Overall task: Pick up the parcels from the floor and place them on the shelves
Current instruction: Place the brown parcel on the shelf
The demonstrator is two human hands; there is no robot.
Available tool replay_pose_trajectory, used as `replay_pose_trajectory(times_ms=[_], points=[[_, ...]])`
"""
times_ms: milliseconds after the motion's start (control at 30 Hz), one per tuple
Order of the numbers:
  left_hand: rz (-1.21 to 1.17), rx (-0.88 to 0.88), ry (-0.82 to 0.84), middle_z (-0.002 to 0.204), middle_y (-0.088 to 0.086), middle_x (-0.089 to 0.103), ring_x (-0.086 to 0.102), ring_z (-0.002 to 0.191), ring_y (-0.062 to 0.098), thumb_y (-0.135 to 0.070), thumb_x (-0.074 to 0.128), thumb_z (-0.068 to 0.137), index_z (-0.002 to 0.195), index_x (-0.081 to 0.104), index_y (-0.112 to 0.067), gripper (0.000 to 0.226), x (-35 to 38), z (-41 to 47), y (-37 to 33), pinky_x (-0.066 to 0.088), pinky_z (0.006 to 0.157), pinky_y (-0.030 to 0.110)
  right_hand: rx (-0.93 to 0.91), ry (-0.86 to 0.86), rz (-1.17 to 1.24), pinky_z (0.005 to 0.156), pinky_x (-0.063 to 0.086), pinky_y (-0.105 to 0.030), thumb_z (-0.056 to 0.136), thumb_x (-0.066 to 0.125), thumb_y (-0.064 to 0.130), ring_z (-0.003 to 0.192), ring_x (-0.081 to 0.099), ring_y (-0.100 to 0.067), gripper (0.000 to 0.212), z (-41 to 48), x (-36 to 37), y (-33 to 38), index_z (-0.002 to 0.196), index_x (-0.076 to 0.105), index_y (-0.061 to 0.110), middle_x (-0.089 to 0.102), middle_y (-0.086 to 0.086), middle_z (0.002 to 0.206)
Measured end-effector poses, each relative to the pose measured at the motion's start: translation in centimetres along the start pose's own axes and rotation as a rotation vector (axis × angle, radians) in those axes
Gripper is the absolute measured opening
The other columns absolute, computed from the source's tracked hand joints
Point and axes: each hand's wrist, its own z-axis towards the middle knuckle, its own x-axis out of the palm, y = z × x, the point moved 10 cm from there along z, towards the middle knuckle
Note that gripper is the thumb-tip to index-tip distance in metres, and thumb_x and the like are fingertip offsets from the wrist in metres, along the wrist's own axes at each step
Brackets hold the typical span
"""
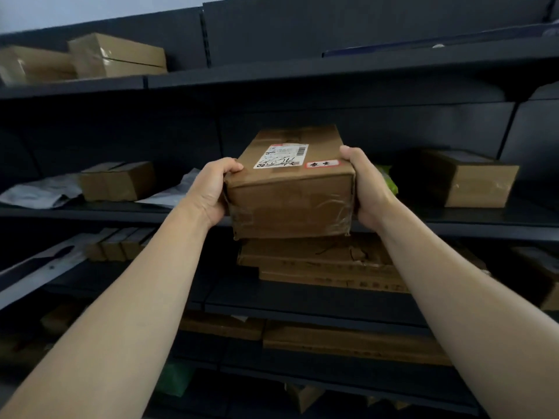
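Note:
A brown cardboard parcel (290,195) with a white shipping label and a red-edged sticker on top is held in front of the dark shelves. My left hand (211,189) grips its left side and my right hand (367,189) grips its right side, thumbs on the top edge. The parcel's near end hangs over the front edge of the middle shelf (499,228); its far end reaches into the gap above that shelf. Whether it rests on the shelf is hidden.
The middle shelf holds a small box (118,181) and grey mailer bags (39,192) at left, a box (472,179) and a green packet (388,179) at right. Boxes (115,55) sit on the top shelf. Flat cartons (323,264) lie on the shelf below.

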Motion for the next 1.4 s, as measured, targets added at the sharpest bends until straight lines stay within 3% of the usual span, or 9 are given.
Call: replay_pose_trajectory(times_ms=[100,300,433,533,700,933,1033,1233,1400], points=[[-0.008,0.032,-0.020,0.074,0.003,0.063,0.057,0.064,0.015,-0.020,0.051,0.086,0.082,0.059,-0.014,0.011,-1.2,3.6,-0.4,0.045,0.060,0.027,-0.034,-0.082,-0.018,0.065,0.060,-0.035,0.083,0.056,0.058,0.091,0.075,-0.029,0.068,3.3,0.9,-0.6,0.136,0.052,0.015,0.073,-0.016,0.112],[-0.008,0.000,0.031,0.055,-0.004,0.066,0.062,0.049,0.009,-0.025,0.051,0.089,0.075,0.060,-0.018,0.018,-1.4,9.9,0.5,0.048,0.046,0.016,-0.052,-0.141,-0.042,0.081,0.058,-0.038,0.092,0.052,0.055,0.095,0.073,-0.029,0.055,8.0,1.1,-1.5,0.126,0.061,0.013,0.076,-0.013,0.104],[-0.030,-0.008,0.031,0.072,0.001,0.066,0.061,0.063,0.013,-0.022,0.049,0.092,0.086,0.062,-0.017,0.015,-1.3,14.1,1.6,0.049,0.052,0.021,-0.003,-0.164,-0.037,0.079,0.057,-0.037,0.096,0.050,0.051,0.086,0.071,-0.025,0.044,11.3,1.1,-2.2,0.118,0.065,0.017,0.074,-0.009,0.093],[-0.007,-0.015,0.035,0.090,0.006,0.063,0.059,0.076,0.018,-0.021,0.049,0.092,0.106,0.061,-0.015,0.019,-1.3,15.0,2.4,0.048,0.063,0.029,0.029,-0.195,-0.005,0.071,0.056,-0.035,0.096,0.052,0.048,0.085,0.070,-0.025,0.044,12.1,0.7,-3.1,0.128,0.055,0.019,0.072,-0.012,0.102],[0.043,-0.065,-0.029,0.092,0.008,0.064,0.059,0.082,0.021,-0.023,0.052,0.092,0.102,0.063,-0.016,0.016,-1.2,17.5,3.8,0.048,0.068,0.031,0.067,-0.212,0.000,0.086,0.057,-0.045,0.092,0.056,0.050,0.096,0.070,-0.030,0.053,15.1,-0.3,-4.8,0.135,0.049,0.020,0.071,-0.014,0.109],[0.084,-0.095,-0.061,0.088,0.007,0.064,0.059,0.076,0.019,-0.024,0.050,0.092,0.095,0.063,-0.016,0.016,-1.1,19.5,5.5,0.047,0.065,0.030,0.056,-0.223,0.001,0.073,0.056,-0.036,0.096,0.055,0.043,0.088,0.069,-0.025,0.048,17.4,-1.2,-5.6,0.137,0.046,0.019,0.069,-0.011,0.105],[0.097,-0.101,-0.087,0.088,0.007,0.062,0.058,0.075,0.019,-0.025,0.050,0.092,0.096,0.062,-0.017,0.015,-1.2,19.4,5.9,0.046,0.064,0.030,0.061,-0.218,0.007,0.078,0.057,-0.038,0.097,0.055,0.041,0.091,0.069,-0.028,0.049,17.6,-1.1,-6.1,0.139,0.045,0.017,0.069,-0.014,0.111],[0.122,-0.085,-0.110,0.094,0.008,0.061,0.057,0.078,0.020,-0.024,0.048,0.092,0.116,0.061,-0.014,0.029,-0.9,18.4,6.5,0.045,0.064,0.030,0.088,-0.209,0.061,0.067,0.057,-0.033,0.098,0.055,0.037,0.075,0.069,-0.024,0.046,17.0,-1.5,-7.0,0.139,0.046,0.016,0.069,-0.011,0.096],[0.137,-0.089,-0.134,0.086,0.006,0.062,0.057,0.075,0.019,-0.022,0.049,0.092,0.104,0.059,-0.013,0.019,-0.5,17.4,6.1,0.045,0.061,0.030,0.119,-0.202,0.076,0.063,0.056,-0.032,0.098,0.054,0.040,0.074,0.071,-0.025,0.047,16.5,-1.8,-7.1,0.138,0.050,0.016,0.071,-0.011,0.097]])
